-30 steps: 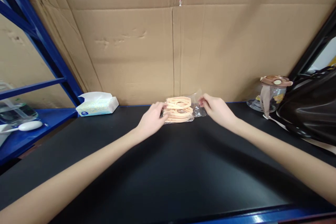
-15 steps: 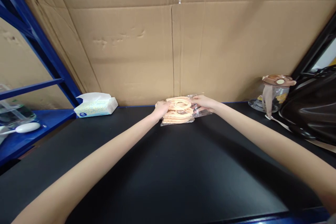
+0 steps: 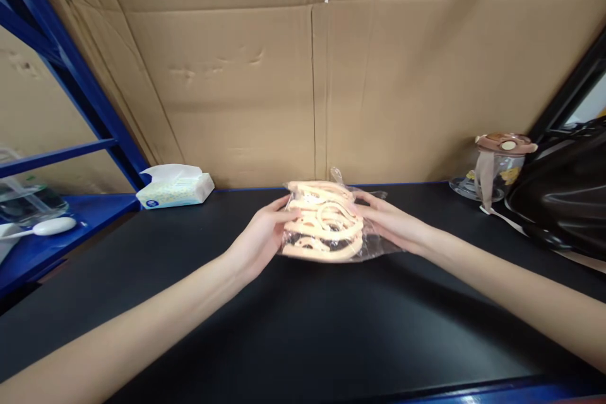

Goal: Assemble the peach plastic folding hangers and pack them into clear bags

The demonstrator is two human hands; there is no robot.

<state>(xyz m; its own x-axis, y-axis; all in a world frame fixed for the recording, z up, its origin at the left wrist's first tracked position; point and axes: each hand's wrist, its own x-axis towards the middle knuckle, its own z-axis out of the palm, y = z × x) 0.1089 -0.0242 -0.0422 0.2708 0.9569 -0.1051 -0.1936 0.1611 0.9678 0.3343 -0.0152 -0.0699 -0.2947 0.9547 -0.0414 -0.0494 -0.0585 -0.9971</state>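
A clear plastic bag [image 3: 326,252] packed with peach-coloured curved pieces, perhaps plastic hangers, is held up over the black tabletop [image 3: 303,328]. My left hand [image 3: 262,237] grips its left edge, thumb on the front and the other fingers partly hidden behind. My right hand [image 3: 391,221] has hold of the right side, fingers closed round the plastic, some of them hidden by it. Loose clear film sticks out at the top and past my right hand.
A tissue pack [image 3: 175,186] sits at the back left. A clear bottle with a brown lid [image 3: 502,164] and strap stands at the back right, beside a black bag [image 3: 563,196]. Cardboard [image 3: 227,95] walls the back; a blue metal frame [image 3: 85,95] rises at left.
Both hands have drawn the bag toward me and lifted it from the table's back edge. It now tilts with its face toward me and looks larger.
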